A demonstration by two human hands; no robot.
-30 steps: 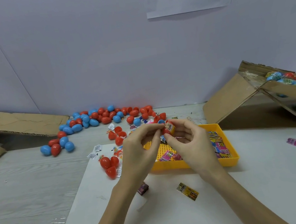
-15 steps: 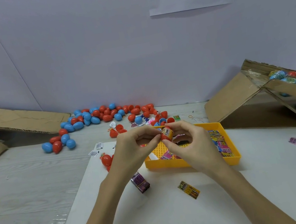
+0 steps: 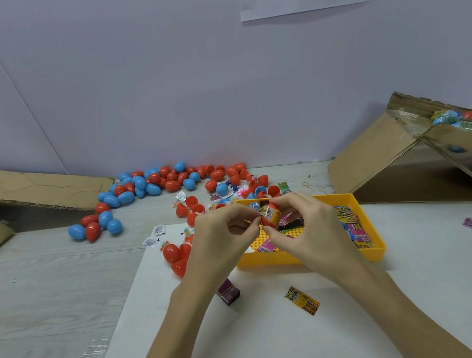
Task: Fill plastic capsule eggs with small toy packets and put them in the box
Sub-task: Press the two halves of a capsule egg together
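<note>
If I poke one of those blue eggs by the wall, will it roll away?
Probably. The blue eggs look round and smooth, lying loose on the flat table, so a poke should send one wobbling off. They look like hollow plastic, so likely light.

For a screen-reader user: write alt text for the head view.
Two hands, left hand and right hand, press a toy packet into a red capsule egg half above a yellow tray of packets. Red and blue eggs lie scattered behind.
</note>
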